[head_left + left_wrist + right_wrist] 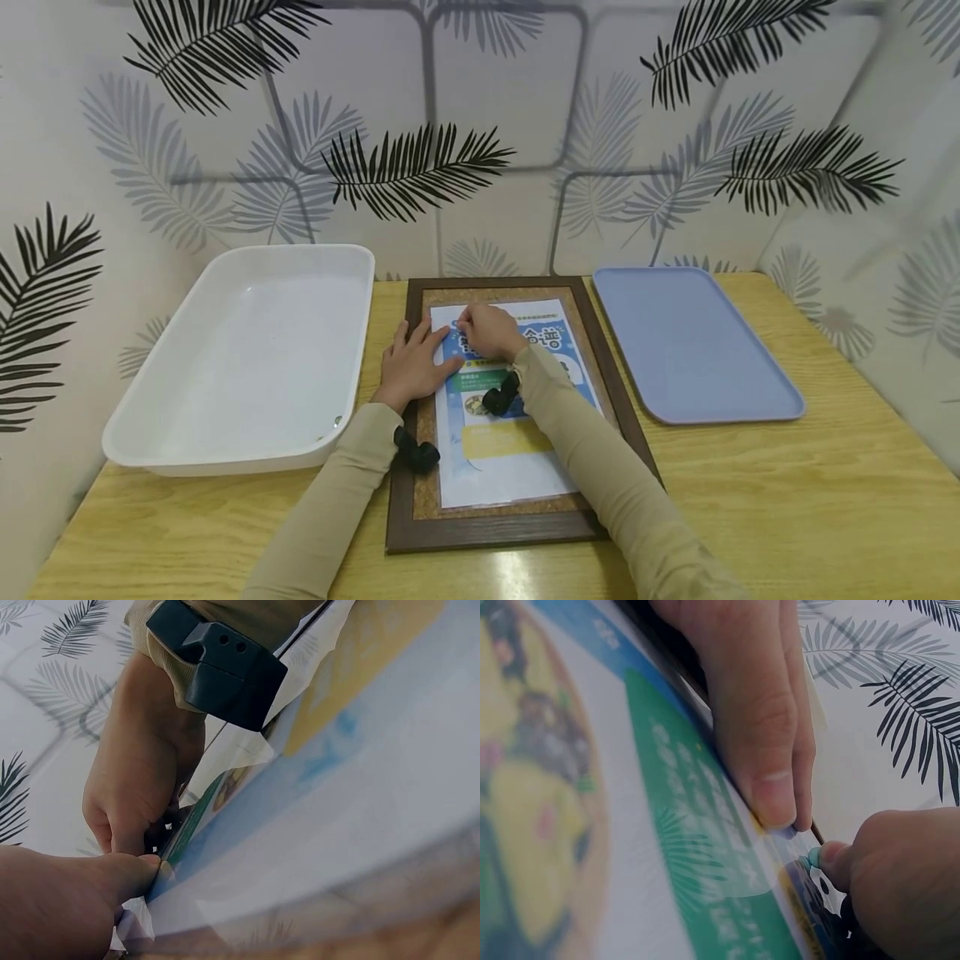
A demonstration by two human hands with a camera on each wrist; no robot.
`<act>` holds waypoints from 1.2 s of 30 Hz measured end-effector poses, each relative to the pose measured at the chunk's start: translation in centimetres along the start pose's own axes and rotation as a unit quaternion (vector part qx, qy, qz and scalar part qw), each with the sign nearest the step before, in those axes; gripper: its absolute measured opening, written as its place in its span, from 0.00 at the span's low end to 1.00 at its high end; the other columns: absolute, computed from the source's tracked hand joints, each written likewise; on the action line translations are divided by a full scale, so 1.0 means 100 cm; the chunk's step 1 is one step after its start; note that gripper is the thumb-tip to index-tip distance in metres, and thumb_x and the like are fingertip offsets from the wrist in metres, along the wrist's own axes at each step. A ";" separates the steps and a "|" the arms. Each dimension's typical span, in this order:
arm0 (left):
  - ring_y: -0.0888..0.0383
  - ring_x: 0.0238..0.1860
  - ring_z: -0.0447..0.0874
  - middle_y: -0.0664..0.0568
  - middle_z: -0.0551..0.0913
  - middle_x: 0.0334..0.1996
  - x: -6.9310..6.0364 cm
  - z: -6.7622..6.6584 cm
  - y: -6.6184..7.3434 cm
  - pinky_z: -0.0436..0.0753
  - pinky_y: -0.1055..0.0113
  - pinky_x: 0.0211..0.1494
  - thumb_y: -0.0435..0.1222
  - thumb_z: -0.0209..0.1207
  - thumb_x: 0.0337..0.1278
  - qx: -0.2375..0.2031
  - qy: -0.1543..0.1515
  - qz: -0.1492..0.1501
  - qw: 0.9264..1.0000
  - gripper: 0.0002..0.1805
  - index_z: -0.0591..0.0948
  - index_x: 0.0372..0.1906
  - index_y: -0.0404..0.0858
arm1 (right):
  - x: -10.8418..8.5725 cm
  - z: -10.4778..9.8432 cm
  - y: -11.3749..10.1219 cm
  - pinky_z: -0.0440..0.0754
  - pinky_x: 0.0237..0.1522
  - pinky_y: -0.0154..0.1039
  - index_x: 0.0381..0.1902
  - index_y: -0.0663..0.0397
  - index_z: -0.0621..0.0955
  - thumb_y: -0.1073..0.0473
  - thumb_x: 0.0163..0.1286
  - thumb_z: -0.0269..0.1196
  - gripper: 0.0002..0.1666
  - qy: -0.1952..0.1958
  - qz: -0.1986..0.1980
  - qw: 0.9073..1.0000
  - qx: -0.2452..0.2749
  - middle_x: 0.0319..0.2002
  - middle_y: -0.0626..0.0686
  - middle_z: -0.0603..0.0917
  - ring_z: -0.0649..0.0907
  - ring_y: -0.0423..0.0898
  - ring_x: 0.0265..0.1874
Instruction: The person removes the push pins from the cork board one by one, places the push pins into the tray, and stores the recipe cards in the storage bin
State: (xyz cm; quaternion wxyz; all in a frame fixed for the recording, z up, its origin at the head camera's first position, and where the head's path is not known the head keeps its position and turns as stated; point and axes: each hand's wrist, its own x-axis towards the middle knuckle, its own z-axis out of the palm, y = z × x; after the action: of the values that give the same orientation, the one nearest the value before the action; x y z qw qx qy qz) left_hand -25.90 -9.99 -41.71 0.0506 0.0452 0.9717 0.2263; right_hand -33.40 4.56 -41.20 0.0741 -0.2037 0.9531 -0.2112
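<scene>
A printed sheet (pixel 502 485) with blue, green and yellow areas lies on a brown-framed corkboard (pixel 495 529). My left hand (pixel 411 364) rests spread at the sheet's upper left edge, its thumb on the print; the right wrist view shows that hand (pixel 750 712) pressing the surface. My right hand (pixel 491 332) is curled near the sheet's top left. In the right wrist view, my right hand (pixel 900 877) pinches a small teal pin (pixel 814 857) against the sheet. In the left wrist view, my left thumb (pixel 131 876) meets the right hand's fingers, which hide the pin.
To the left stands a large white tray (pixel 255 358) with a few tiny items (pixel 337 422) in its near right corner. A flat lilac tray (pixel 697 350) lies to the right. Behind the wooden table (pixel 810 508) rises a leaf-patterned wall (pixel 495 217).
</scene>
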 end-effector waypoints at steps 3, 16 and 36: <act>0.39 0.77 0.35 0.46 0.49 0.77 0.001 0.000 0.002 0.50 0.36 0.71 0.56 0.52 0.64 0.002 -0.001 0.001 1.000 0.37 0.62 0.74 0.47 | 0.000 -0.002 0.001 0.78 0.49 0.45 0.46 0.57 0.80 0.56 0.76 0.51 0.14 0.000 0.001 1.000 0.001 0.42 0.54 0.84 0.82 0.49 0.39; 0.38 0.77 0.35 0.45 0.48 0.77 0.003 -0.001 0.006 0.51 0.36 0.71 0.56 0.52 0.64 0.004 -0.001 0.006 1.000 0.37 0.62 0.74 0.46 | -0.006 -0.009 0.003 0.77 0.50 0.45 0.49 0.60 0.80 0.59 0.76 0.50 0.15 -0.015 -0.012 1.000 0.020 0.44 0.56 0.84 0.82 0.49 0.40; 0.38 0.76 0.39 0.46 0.52 0.76 0.003 -0.001 -0.002 0.54 0.36 0.70 0.56 0.52 0.64 0.019 0.014 0.007 1.000 0.35 0.64 0.73 0.47 | -0.001 -0.001 0.006 0.75 0.40 0.40 0.43 0.60 0.79 0.60 0.75 0.50 0.12 -0.002 -0.036 0.997 0.071 0.36 0.54 0.82 0.77 0.45 0.31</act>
State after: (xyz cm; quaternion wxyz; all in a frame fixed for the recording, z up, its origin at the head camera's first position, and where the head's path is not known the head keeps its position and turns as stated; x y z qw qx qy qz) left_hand -26.25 -10.22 -41.70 0.0344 0.0498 0.9761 0.2086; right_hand -33.51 5.13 -41.33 0.0828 -0.2324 0.9276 -0.2805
